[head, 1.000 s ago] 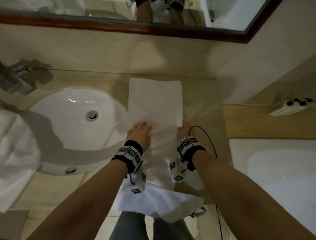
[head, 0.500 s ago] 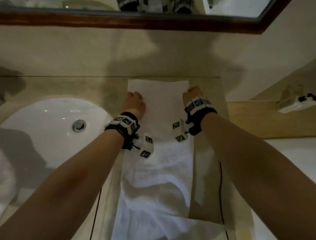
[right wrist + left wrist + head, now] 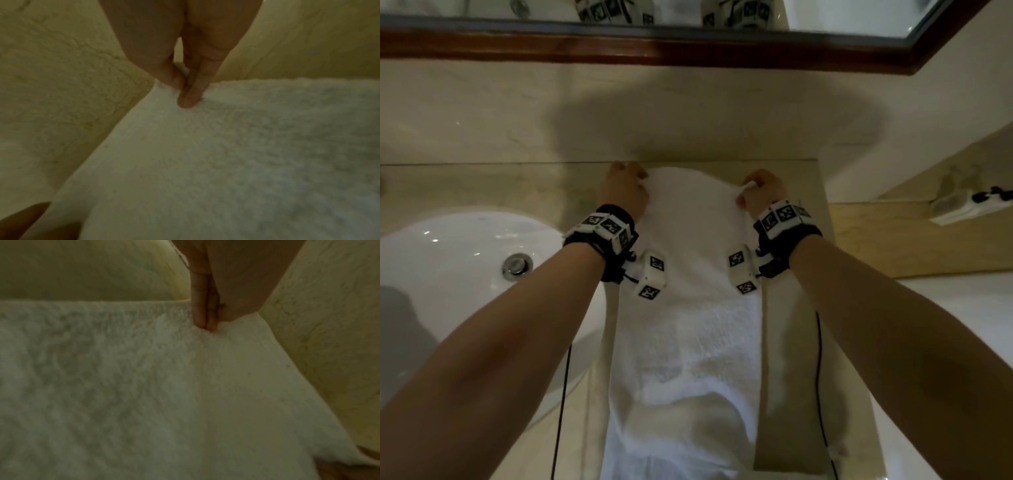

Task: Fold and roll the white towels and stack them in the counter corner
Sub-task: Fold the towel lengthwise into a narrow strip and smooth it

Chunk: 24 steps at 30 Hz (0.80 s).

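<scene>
The left hand's fingertips (image 3: 205, 324) press together with the thumb on the far left corner of the white towel (image 3: 688, 325), pinching the terry edge. The right hand's fingers (image 3: 187, 99) do the same at the far right corner, forefinger laid on top of the cloth and thumb under it; a small tuft of fabric shows between them. Seen from the head camera, the left hand (image 3: 623, 192) and right hand (image 3: 760, 192) sit level with each other at the towel's far end, just short of the wall, and that end looks raised off the counter (image 3: 791, 308), though the dim wrist views leave it hard to say how high.

The towel lies as a long narrow strip running from the wall toward the person, beside the sink (image 3: 448, 267) on its left, with the near end rumpled and hanging over the counter's front edge. Above, the wood-framed mirror (image 3: 688, 48) spans the wall.

The step in hand appears to be the start of a fold or roll from the far end. The risks are an uneven pull, which would skew the strip, and the hanging end, whose weight could drag the towel off the counter.
</scene>
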### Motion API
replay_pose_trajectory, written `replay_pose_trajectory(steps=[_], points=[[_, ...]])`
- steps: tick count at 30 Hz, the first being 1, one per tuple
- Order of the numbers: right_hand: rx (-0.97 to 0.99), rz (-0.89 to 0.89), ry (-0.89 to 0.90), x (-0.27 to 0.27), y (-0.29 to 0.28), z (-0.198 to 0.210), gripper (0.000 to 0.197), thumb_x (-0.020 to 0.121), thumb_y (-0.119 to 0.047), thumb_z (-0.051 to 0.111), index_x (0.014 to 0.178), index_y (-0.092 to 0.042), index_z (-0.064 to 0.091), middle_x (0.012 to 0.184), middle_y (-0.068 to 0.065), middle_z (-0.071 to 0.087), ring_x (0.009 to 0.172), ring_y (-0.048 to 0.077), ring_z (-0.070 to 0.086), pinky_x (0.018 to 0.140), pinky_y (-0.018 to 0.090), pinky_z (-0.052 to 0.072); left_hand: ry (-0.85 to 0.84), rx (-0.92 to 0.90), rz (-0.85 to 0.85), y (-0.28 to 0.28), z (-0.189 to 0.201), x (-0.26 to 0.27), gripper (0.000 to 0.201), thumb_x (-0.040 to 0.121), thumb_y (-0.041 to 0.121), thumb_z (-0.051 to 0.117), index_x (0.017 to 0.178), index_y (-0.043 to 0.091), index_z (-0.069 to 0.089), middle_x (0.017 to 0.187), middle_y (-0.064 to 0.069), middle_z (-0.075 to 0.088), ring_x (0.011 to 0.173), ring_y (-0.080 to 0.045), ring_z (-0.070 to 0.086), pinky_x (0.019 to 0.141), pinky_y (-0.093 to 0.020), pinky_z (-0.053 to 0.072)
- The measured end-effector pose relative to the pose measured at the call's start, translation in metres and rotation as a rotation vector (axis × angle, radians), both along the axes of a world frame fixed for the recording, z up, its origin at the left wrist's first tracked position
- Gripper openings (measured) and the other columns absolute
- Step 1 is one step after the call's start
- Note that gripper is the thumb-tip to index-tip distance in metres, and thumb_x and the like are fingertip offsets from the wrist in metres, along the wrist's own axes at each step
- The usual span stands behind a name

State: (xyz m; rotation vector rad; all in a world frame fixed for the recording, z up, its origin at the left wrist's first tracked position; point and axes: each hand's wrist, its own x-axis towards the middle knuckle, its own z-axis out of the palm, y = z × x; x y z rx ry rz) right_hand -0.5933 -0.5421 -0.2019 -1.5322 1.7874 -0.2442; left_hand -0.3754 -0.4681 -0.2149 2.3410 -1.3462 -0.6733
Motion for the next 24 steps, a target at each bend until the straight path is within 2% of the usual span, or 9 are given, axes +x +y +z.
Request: replay_pose_trajectory(steps=[3, 6, 9, 11, 13, 16, 18, 20, 24], points=[[-0.075, 0.025, -0.022, -0.001, 0.009, -0.002, 0.009, 0.084, -0.010, 0.051, 0.085, -0.018, 0.052, 0.088, 0.009, 0.061, 0.080, 0.025, 0.056, 0.071, 0.037, 0.052, -0.025, 0.069, -0.093, 0.004, -0.001, 0.003, 0.044, 0.089, 0.008, 0.047, 0.133, 0.011, 0.046, 0.133, -0.019, 0.039, 0.106, -0.039, 0.054, 0.091, -0.040, 0.046], [-0.159, 0.156, -0.011, -0.003, 0.014, -0.003, 0.011, 0.085, -0.012, 0.051, 0.094, -0.013, 0.057, 0.097, 0.009, 0.059, 0.081, 0.024, 0.053, 0.071, 0.033, 0.047, -0.107, 0.037, -0.208, 0.005, 0.001, 0.000, 0.056, 0.088, 0.008, 0.048, 0.141, 0.016, 0.035, 0.144, -0.014, 0.024, 0.099, -0.041, 0.057, 0.086, -0.042, 0.051], [-0.200, 0.254, 0.025, -0.009, 0.018, 0.000, 0.016, 0.086, -0.008, 0.050, 0.098, -0.010, 0.060, 0.104, 0.009, 0.057, 0.083, 0.022, 0.049, 0.070, 0.025, 0.037, -0.183, 0.088, -0.400, -0.001, 0.002, -0.010, 0.065, 0.087, 0.004, 0.045, 0.146, 0.023, 0.027, 0.154, -0.005, 0.020, 0.114, -0.036, 0.053, 0.087, -0.044, 0.050], [-0.195, 0.255, -0.011, -0.014, 0.022, -0.001, 0.013, 0.083, -0.006, 0.052, 0.091, -0.014, 0.058, 0.100, 0.007, 0.054, 0.082, 0.021, 0.048, 0.071, 0.029, 0.041, -0.180, 0.125, -0.430, -0.006, 0.003, -0.013, 0.058, 0.089, 0.008, 0.044, 0.144, 0.025, 0.033, 0.151, -0.005, 0.027, 0.116, -0.035, 0.052, 0.090, -0.045, 0.049], [-0.188, 0.221, -0.039, -0.019, 0.025, -0.002, 0.013, 0.081, -0.005, 0.053, 0.085, -0.017, 0.053, 0.093, 0.004, 0.051, 0.080, 0.023, 0.050, 0.071, 0.033, 0.046, -0.169, 0.084, -0.409, -0.008, 0.004, -0.011, 0.042, 0.091, 0.013, 0.045, 0.133, 0.020, 0.045, 0.141, -0.010, 0.034, 0.105, -0.037, 0.056, 0.084, -0.045, 0.050], [-0.239, 0.219, -0.002, -0.026, 0.027, -0.005, 0.013, 0.080, -0.001, 0.053, 0.085, -0.013, 0.054, 0.089, 0.002, 0.048, 0.076, 0.021, 0.046, 0.063, 0.026, 0.035, -0.273, 0.000, -0.417, -0.003, 0.011, -0.008, 0.024, 0.094, 0.017, 0.044, 0.116, 0.011, 0.052, 0.130, -0.013, 0.040, 0.090, -0.037, 0.058, 0.068, -0.040, 0.048], [-0.282, 0.280, 0.047, -0.029, 0.031, -0.007, 0.013, 0.080, 0.002, 0.053, 0.090, -0.005, 0.057, 0.092, 0.003, 0.047, 0.076, 0.019, 0.043, 0.064, 0.021, 0.028, -0.388, 0.040, -0.486, 0.006, 0.013, -0.009, 0.024, 0.097, 0.021, 0.042, 0.117, 0.010, 0.051, 0.134, -0.011, 0.037, 0.096, -0.034, 0.056, 0.065, -0.037, 0.043], [-0.308, 0.356, 0.066, -0.031, 0.036, -0.010, 0.015, 0.079, 0.006, 0.053, 0.092, 0.000, 0.057, 0.098, 0.010, 0.051, 0.077, 0.021, 0.045, 0.067, 0.020, 0.029, -0.458, 0.072, -0.563, 0.016, 0.009, -0.009, 0.029, 0.098, 0.021, 0.041, 0.123, 0.010, 0.049, 0.143, -0.009, 0.033, 0.112, -0.032, 0.051, 0.071, -0.039, 0.047], [-0.338, 0.305, -0.028, -0.032, 0.045, -0.008, 0.016, 0.079, 0.010, 0.049, 0.092, 0.002, 0.054, 0.099, 0.016, 0.054, 0.074, 0.020, 0.044, 0.062, 0.019, 0.027, -0.433, 0.032, -0.575, 0.016, 0.003, -0.012, 0.043, 0.096, 0.014, 0.041, 0.139, 0.009, 0.037, 0.158, -0.004, 0.014, 0.126, -0.029, 0.045, 0.077, -0.042, 0.050]])
